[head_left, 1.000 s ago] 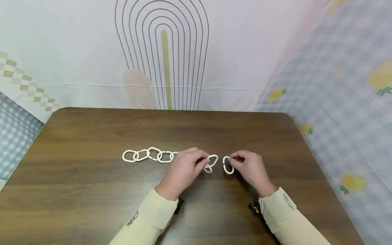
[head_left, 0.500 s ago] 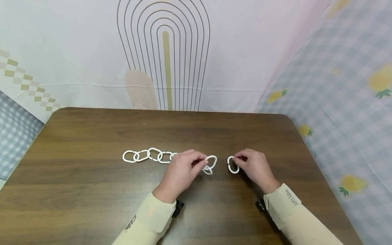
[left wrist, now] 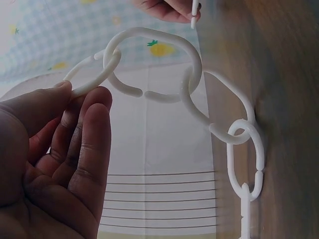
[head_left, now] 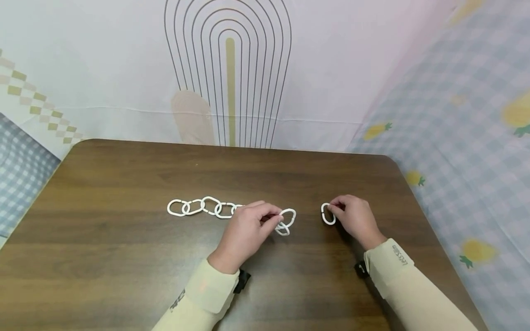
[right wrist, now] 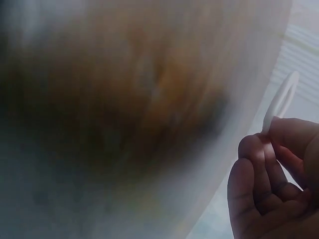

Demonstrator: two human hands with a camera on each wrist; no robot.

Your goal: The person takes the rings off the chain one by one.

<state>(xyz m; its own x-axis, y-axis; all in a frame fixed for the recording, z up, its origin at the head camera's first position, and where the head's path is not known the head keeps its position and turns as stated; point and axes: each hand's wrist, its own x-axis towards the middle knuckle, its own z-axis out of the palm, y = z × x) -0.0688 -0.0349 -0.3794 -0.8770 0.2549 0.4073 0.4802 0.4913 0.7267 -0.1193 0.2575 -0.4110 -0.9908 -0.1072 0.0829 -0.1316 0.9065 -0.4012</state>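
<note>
A chain of white plastic links [head_left: 218, 209] runs across the table, its left part lying flat. My left hand [head_left: 244, 232] pinches the link at its right end between thumb and fingertips. In the left wrist view this end link [left wrist: 102, 77] hooks into a raised link with a small gap [left wrist: 169, 38], and the chain slopes from there down to the wood. Its middle is hidden behind my left hand in the head view. Off to the right, my right hand [head_left: 357, 219] pinches a separate white oval link [head_left: 329, 223], apart from the chain.
The brown wooden table [head_left: 124, 266] has rounded far corners. Behind it hangs a pale cloth [head_left: 323, 69] with arch lines, and on the right a checked cloth [head_left: 439, 138] with pineapples. Black straps circle both wrists below the light sleeves.
My right hand has moved right with its single link, widening the distance to the chain. The left hand keeps hold of the end link and has stayed nearly in place.
</note>
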